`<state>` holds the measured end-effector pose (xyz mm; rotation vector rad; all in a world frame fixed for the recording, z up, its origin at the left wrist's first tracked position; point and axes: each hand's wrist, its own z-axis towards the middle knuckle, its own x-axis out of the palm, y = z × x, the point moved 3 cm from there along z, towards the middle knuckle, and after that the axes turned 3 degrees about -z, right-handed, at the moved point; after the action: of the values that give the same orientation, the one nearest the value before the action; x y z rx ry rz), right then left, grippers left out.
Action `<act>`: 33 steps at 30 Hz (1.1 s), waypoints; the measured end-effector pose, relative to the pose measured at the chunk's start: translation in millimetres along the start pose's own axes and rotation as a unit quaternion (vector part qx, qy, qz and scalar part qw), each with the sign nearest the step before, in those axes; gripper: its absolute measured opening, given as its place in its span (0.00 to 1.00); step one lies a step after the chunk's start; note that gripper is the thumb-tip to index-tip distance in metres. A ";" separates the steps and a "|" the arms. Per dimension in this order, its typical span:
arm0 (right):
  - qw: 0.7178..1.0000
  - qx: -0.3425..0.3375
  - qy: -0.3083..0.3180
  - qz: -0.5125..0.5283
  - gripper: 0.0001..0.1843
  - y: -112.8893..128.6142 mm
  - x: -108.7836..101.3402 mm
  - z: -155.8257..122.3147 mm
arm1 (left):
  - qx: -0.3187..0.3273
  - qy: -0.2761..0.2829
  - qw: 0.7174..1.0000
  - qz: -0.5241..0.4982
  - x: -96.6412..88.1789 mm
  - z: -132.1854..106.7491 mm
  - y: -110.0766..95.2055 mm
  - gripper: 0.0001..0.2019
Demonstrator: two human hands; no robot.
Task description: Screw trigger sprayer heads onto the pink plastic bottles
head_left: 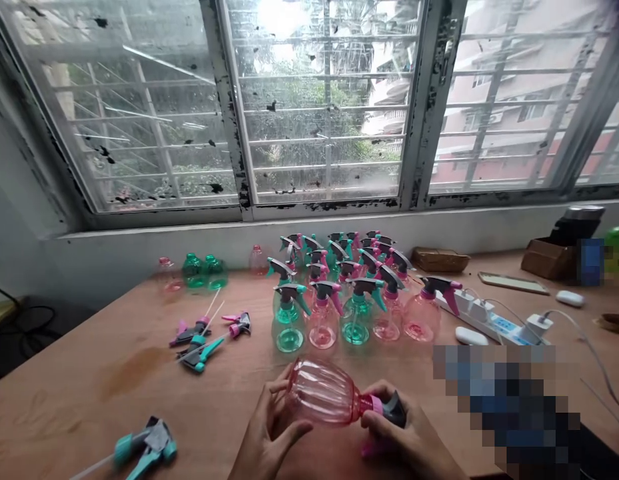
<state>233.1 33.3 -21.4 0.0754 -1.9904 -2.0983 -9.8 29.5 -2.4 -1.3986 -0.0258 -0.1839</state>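
Note:
A clear pink spray bottle (323,392) lies sideways between my hands, its pink-and-black trigger head (392,410) at the neck. My left hand (273,420) cups the bottle's base, thumb below and fingers behind, partly hidden. At the neck, my right hand (402,427) is closed round the trigger head and collar. Beyond them stand several pink and green spray bottles with heads on, such as a green one (357,323). Loose trigger heads (197,350) with thin tubes lie to the left, and a teal-and-grey one (149,443) sits nearer the front.
Headless green bottles (193,270) and pink ones stand at the back left. On the right are a power strip (489,317) with cables, a white charging case (471,336), a phone (513,283) and a cardboard box (547,259). Windows rise behind the table.

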 end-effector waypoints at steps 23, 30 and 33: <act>1.000 -0.010 -0.008 0.006 0.24 4.9 -11.1 -2.7 | -0.039 0.063 0.995 0.061 2.5 -16.5 -10.1 0.41; 0.999 -0.002 0.018 -0.033 0.20 13.3 -7.5 -6.3 | -0.037 0.071 0.993 0.082 3.2 -15.5 -9.8 0.50; 0.999 0.005 0.028 -0.026 0.20 13.3 -7.1 -6.3 | -0.025 0.066 0.990 0.118 4.0 -13.9 -8.9 0.50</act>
<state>243.2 28.2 -9.6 0.1878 -1.9868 -2.0934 -8.3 14.0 4.4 -1.4235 0.2561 -0.0799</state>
